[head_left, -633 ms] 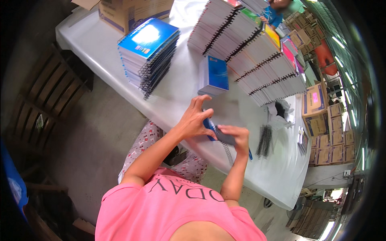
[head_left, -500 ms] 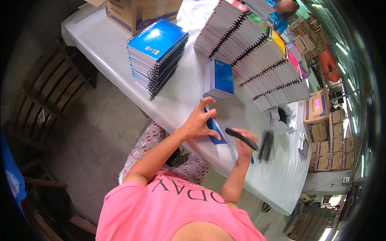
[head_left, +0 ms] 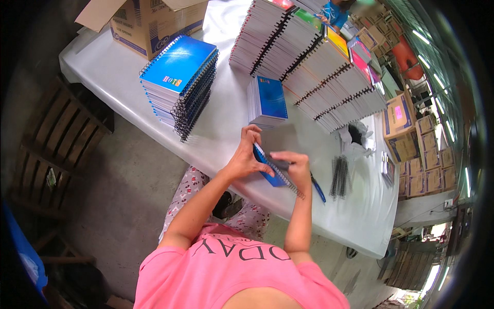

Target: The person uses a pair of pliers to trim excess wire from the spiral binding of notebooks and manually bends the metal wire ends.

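My left hand (head_left: 246,160) is closed round a small blue notebook (head_left: 272,179), held tilted at the table's near edge. A wire spiral coil (head_left: 293,189) runs along the notebook's edge, its free end sticking out past it toward my right forearm. My right hand (head_left: 293,164) is bent over the coil, fingers curled on a dark, smooth, elongated tool (head_left: 280,164), partly hidden and blurred. Just beyond the notebook stands a short stack of blue-covered pads (head_left: 271,98). Right of my right hand lies a slim blue and dark tool (head_left: 318,188).
A pile of loose black spiral coils (head_left: 339,177) lies on the white-covered table (head_left: 355,221). Tall spiral-bound blue notebooks (head_left: 180,62) stand at left, before an open carton (head_left: 154,26). Long notebook stacks (head_left: 309,67) fill the far side, where a person in blue (head_left: 335,15) is.
My right hand has moved left, against the notebook's coil, bringing the dark tool with it. The slim blue tool now shows fully. The whole view has shifted slightly.
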Available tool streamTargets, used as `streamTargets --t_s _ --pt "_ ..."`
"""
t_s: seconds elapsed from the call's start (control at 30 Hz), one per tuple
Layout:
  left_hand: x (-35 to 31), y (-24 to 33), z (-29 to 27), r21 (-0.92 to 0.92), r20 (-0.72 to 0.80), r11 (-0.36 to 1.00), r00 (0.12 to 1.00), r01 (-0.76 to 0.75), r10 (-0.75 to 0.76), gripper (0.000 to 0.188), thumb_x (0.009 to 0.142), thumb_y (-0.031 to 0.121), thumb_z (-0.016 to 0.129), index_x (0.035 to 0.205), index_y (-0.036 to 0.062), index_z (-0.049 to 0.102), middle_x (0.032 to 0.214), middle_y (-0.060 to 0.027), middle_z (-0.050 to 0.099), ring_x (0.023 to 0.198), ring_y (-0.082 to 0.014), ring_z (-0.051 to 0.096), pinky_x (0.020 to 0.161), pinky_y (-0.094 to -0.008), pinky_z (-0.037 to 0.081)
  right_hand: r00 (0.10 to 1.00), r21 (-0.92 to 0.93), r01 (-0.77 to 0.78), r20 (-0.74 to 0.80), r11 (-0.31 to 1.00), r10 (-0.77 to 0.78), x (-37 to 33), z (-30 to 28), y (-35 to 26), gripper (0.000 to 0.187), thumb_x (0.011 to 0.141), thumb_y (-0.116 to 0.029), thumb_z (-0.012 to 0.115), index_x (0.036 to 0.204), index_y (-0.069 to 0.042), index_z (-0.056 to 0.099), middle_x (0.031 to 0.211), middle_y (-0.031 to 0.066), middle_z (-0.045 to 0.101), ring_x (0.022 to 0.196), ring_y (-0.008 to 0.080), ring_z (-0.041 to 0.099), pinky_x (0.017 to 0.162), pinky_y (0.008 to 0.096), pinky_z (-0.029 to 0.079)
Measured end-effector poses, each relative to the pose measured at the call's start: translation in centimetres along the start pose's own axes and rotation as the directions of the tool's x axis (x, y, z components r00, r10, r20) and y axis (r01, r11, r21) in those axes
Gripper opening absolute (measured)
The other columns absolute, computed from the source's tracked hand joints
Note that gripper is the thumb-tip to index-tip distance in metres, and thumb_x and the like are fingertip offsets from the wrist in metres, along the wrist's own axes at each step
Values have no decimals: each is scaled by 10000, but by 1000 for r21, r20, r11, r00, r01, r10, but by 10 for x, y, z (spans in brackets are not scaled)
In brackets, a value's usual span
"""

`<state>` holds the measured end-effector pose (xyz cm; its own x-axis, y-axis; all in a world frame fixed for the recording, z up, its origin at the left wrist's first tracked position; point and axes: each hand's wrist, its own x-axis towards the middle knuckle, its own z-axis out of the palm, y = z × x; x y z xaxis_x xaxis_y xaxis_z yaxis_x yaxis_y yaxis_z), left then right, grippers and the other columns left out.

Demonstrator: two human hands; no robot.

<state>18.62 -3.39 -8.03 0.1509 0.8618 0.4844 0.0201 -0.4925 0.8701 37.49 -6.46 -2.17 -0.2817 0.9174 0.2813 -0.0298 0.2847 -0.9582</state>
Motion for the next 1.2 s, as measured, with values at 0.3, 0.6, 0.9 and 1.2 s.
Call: streamTargets --t_s 0.3,0.6,0.9,1.2 --pt "-3 -7 6 15 33 1000 999 11 -11 1008 380 399 943 1014 65 235 1095 -164 301 1109 -299 362 906 -365 388 993 -343 -118 -69 932 100 19 11 -3 351 649 139 554 919 -11 723 926 134 706 842 190 672 770 263 513" --pt "-4 -6 5 -12 22 1000 1000 -2 3 623 667 278 840 966 41 348 1017 -121 400 983 -228 431 847 -316 398 959 -712 -247 -279 657 57 -9 -31 -2 397 722 -41 620 1119 -38 638 1106 181 644 1008 283 625 894 307 463" --pt "-19 21 -1 -516 48 762 901 391 -431 183 733 56 770 819 22 612 794 -11 599 723 -78 541 653 -210 444 791 -788 -611 -611 74 15 -144 -29 18 489 915 -307 541 1377 -202 425 1344 123 412 1254 336 357 1004 570 271" --pt "-18 76 5 162 -256 982 957 -98 138 258 621 40 835 691 44 587 772 -77 609 680 -155 585 565 -262 445 910 -673 -177 -390 718 -142 -85 47 -90 389 849 -253 645 1233 -212 599 1131 81 524 1031 263 484 946 402 326"
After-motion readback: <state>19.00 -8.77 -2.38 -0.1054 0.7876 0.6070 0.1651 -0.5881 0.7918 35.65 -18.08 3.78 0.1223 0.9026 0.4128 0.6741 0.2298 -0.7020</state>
